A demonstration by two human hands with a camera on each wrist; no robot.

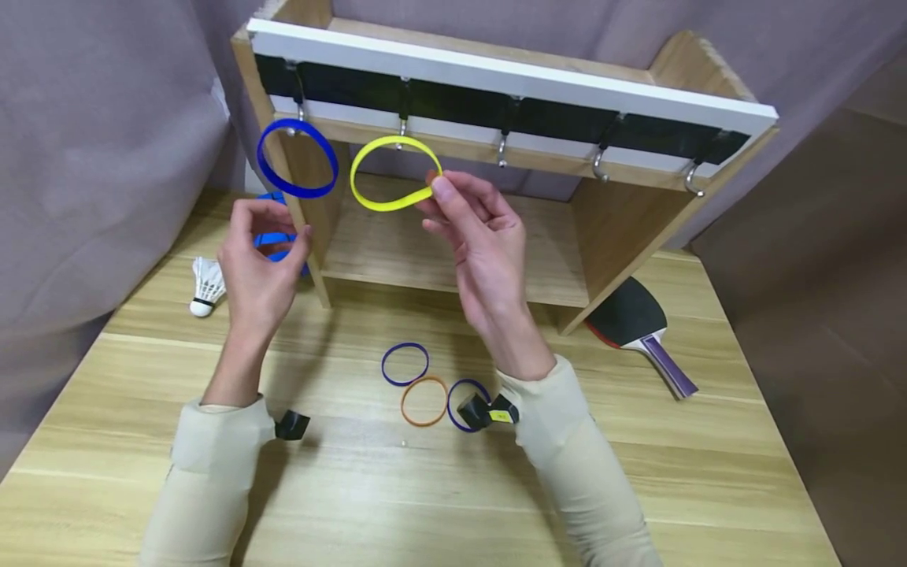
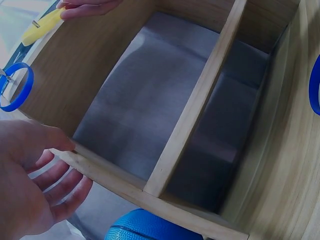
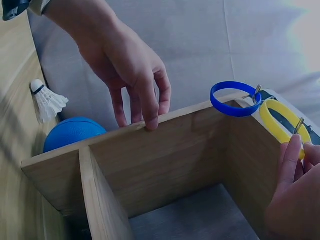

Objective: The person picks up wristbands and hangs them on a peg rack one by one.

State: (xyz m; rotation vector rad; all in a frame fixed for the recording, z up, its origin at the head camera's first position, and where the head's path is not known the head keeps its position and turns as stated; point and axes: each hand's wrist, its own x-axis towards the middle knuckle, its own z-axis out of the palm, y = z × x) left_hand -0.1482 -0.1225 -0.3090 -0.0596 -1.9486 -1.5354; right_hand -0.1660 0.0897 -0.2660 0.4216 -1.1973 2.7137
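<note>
My right hand (image 1: 492, 244) pinches a yellow wristband (image 1: 386, 207) between thumb and fingers, at the second hook (image 1: 402, 130) of the rack. In the right wrist view, that hook's metal tip shows against the band near my fingertips. A blue wristband (image 1: 298, 191) hangs from the leftmost hook (image 1: 301, 112). My left hand (image 1: 262, 260) is at the left side panel of a wooden shelf (image 2: 120, 182); the thumb lies at the panel's front edge and the other fingers curl along its outer face. On the table, two dark blue bands (image 1: 383, 370) and an orange band (image 1: 423, 424) lie flat.
Three more hooks (image 1: 600, 165) run along the rack to the right. A shuttlecock (image 1: 207, 283) and a blue ball (image 3: 75, 134) are left of the shelf. To its right lies a table tennis paddle (image 1: 631, 315). Grey curtains (image 1: 106, 118) hang behind.
</note>
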